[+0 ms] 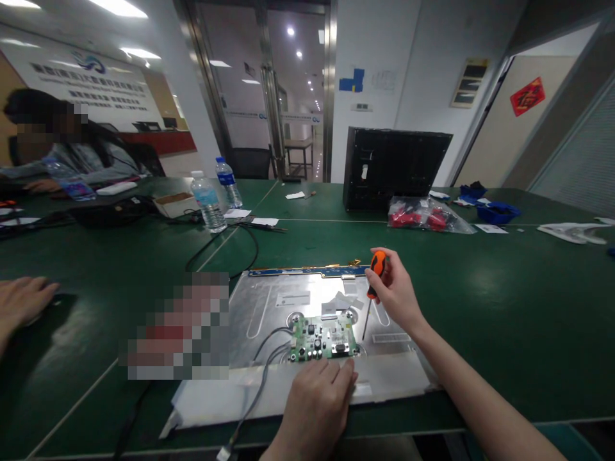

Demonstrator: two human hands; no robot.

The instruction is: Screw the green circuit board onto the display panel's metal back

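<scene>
A wide green table [504, 320] has a smooth, soft-looking top. On it lies a big flat metal panel [269, 314], shiny and grey, with a white sheet under its near edge. A small green board [323, 338] with tiny black parts sits on the panel, and thin grey wires [269, 349] curl out of it. The left hand [317, 400] rests flat and loose, fingertips touching the board's near edge. The right hand [396, 291] grips an orange screwdriver [375, 282], its thin metal tip pointing down at the panel beside the board
</scene>
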